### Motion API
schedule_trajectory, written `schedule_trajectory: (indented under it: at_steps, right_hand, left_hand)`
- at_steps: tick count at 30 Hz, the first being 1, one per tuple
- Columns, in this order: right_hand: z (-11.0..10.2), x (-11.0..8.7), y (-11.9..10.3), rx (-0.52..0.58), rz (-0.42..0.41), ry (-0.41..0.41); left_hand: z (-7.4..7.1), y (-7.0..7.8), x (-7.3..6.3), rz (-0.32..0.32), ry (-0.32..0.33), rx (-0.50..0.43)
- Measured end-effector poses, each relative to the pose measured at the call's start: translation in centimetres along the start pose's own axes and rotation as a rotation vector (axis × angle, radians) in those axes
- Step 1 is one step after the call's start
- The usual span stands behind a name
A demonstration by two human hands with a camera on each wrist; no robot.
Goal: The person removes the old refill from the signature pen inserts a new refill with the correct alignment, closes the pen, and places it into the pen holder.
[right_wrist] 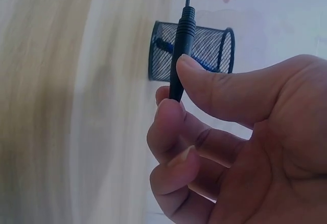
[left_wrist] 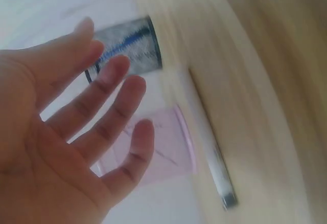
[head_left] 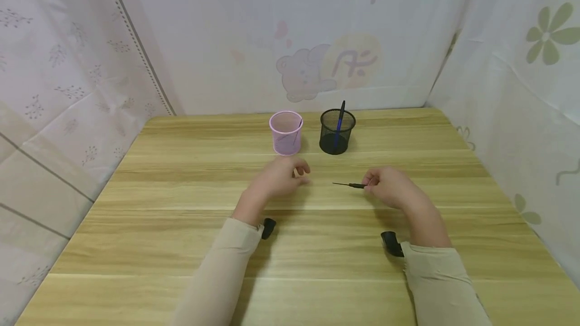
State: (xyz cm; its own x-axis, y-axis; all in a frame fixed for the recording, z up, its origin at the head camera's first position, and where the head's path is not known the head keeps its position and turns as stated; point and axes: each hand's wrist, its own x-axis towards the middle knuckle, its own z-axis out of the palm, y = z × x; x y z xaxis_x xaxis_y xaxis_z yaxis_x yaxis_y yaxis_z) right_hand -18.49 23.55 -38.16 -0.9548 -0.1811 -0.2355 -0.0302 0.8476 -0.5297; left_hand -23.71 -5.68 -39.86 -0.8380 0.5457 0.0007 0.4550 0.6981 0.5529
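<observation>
In my right hand (head_left: pixel 390 186) I pinch the black handle of a small screwdriver (right_wrist: pixel 183 50) between thumb and fingers. Its thin shaft points left in the head view. My left hand (head_left: pixel 282 177) hovers over the table in front of the pink cup, fingers loosely bent and holding nothing. A white pen (left_wrist: pixel 209 142) with a dark end lies on the table in the left wrist view; the left hand hides it in the head view. Behind the hands stand a pink mesh pen cup (head_left: pixel 286 144) with a thin dark item inside and a black mesh pen cup (head_left: pixel 328 140) holding a blue pen (head_left: pixel 339 124).
The wood-grain table (head_left: pixel 149 245) reaches back to a pale printed cloth (head_left: pixel 217 39) hung behind it and along both sides. Both cups stand near the table's back edge. A black wrist device (head_left: pixel 268 228) shows at each sleeve cuff.
</observation>
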Motion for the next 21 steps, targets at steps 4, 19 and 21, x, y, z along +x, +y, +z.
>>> schedule_trajectory:
  at_steps: [4,19,21]
  right_hand:
    - [0.0,0.0,-0.6,-0.017,-0.019,0.009]
    - [0.0,0.1,-2.1,0.016,-0.056,-0.003]
    - [0.0,0.0,-2.1,0.022,-0.052,-0.010]
  left_hand:
    - [0.5,1.4,0.1,0.034,-0.018,-0.018]
    - [1.5,2.8,0.4,0.036,-0.028,0.010]
    - [1.5,2.9,0.4,0.026,-0.024,0.012]
